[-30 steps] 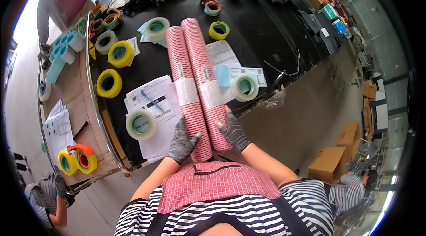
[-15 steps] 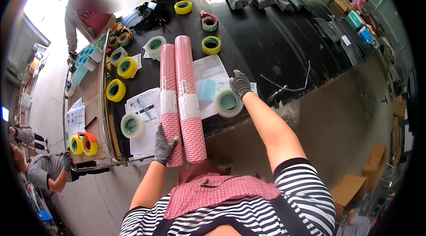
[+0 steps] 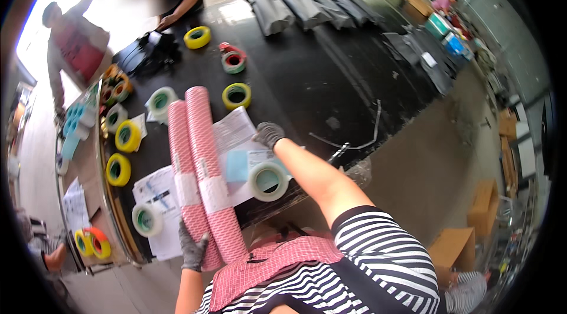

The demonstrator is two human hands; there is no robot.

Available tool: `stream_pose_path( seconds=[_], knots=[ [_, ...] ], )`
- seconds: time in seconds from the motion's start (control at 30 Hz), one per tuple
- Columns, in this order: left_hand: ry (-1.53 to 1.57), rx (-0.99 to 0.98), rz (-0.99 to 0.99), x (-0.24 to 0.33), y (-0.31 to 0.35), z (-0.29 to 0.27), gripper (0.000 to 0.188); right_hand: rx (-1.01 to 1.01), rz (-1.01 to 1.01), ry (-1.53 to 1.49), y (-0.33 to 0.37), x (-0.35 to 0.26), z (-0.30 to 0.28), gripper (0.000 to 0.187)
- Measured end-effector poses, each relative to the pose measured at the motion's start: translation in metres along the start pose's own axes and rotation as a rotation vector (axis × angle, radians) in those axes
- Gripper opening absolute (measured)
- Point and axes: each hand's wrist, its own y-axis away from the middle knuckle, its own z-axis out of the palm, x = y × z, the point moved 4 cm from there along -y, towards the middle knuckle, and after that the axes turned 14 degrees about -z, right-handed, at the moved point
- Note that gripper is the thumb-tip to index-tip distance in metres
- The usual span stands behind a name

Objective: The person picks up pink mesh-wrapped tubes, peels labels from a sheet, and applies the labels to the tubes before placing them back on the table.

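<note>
Two long pink-patterned rolls [image 3: 208, 163], each with a pale paper band, lie side by side on the black table, their near ends over its edge by my apron. My left hand [image 3: 194, 247], in a grey fingerless glove, grips the near end of the left roll, its thumb on top. My right hand [image 3: 270, 134], gloved alike, is at the right edge of printed papers [image 3: 235, 131] beside the rolls. Its fingers are curled; whether they pinch a sheet cannot be made out. Nearer me, a clear tape roll [image 3: 269, 181] sits on the papers by a light blue slip [image 3: 237, 165].
More papers [image 3: 159, 187] and another clear tape roll [image 3: 146, 219] lie left of the rolls. Yellow tape rolls [image 3: 236, 96] and a red tape dispenser [image 3: 233, 59] stand farther off. Grey folded bundles [image 3: 307, 7] line the far side. A metal-railed cart [image 3: 106, 196] adjoins the left; people stand beyond.
My view has shifted, so the table appears lower and farther left. My right hand has slid away from me along the papers. My left hand stays on the roll. A far person has raised an arm.
</note>
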Motion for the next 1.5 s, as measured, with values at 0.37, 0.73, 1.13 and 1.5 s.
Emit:
stream_pose_path(
  seconds=[0.37,0.73,1.13,1.5],
  knots=[
    [0.131,-0.042,-0.124,0.031,-0.004,-0.002,0.103,-0.125,-0.292,0.089,0.025,0.007,0.015,0.037],
    [0.460,0.014,-0.314,0.053,0.020,0.052,0.098,-0.124,-0.289,0.129,0.021,0.113,-0.040,0.042],
    [-0.209,-0.056,-0.230,0.264,-0.026,0.194,0.069,-0.213,-0.159,-0.165,0.046,0.153,-0.060,0.043],
    [-0.006,0.107,-0.189,0.281,-0.069,0.223,0.038,-0.036,-0.190,-0.135,0.053,0.136,-0.065,0.031]
  ],
)
